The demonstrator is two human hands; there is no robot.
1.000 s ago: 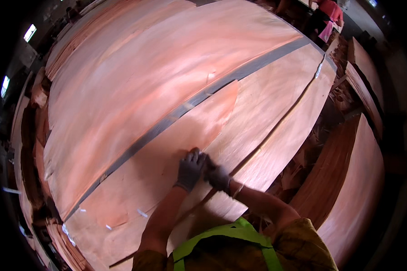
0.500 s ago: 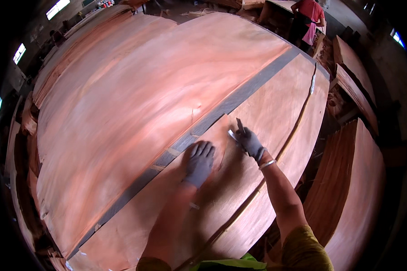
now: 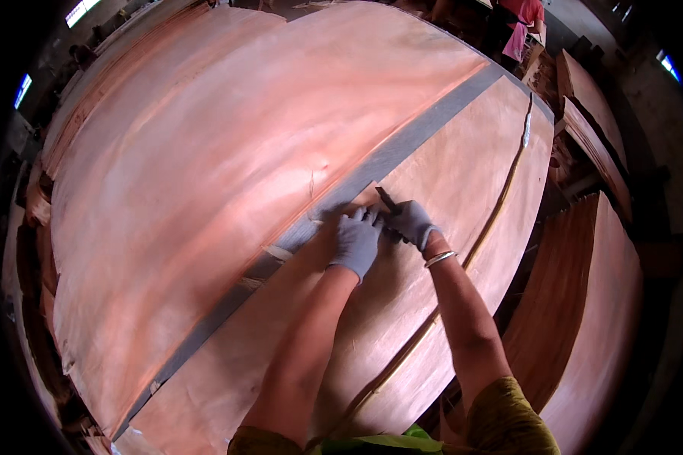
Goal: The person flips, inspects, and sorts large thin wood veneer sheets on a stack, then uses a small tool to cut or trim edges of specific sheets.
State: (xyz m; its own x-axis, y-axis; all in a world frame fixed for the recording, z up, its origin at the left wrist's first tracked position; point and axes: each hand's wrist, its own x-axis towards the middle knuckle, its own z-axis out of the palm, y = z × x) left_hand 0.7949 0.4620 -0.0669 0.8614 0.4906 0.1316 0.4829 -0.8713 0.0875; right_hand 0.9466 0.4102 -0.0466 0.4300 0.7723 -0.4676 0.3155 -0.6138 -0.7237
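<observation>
My left hand (image 3: 357, 241), in a grey glove, lies on a thin veneer sheet (image 3: 281, 334) with its fingers stretched forward. Its fingertips rest by a small raised veneer edge (image 3: 367, 196), close beside my other hand. My right hand (image 3: 412, 222), gloved too, is closed round a dark knife (image 3: 388, 199) whose flat blade points up and to the left. The underside of the right hand is hidden, and whether it touches the left fingers I cannot tell. A grey strip (image 3: 387, 157) runs diagonally between this sheet and a larger reddish veneer sheet (image 3: 205, 167).
A long thin stick (image 3: 493, 212) lies across the near sheet, right of my hands. Stacked veneer (image 3: 561, 303) stands at the right, with more sheets (image 3: 596, 144) behind. At the far right a person in red (image 3: 520, 23) stands beside the pile. Small light scraps (image 3: 278, 252) lie on the strip.
My left hand has slid right and forward, up to my right hand. The right hand has come slightly left and lower onto the sheet, with the knife still in it. The view has shifted slightly.
</observation>
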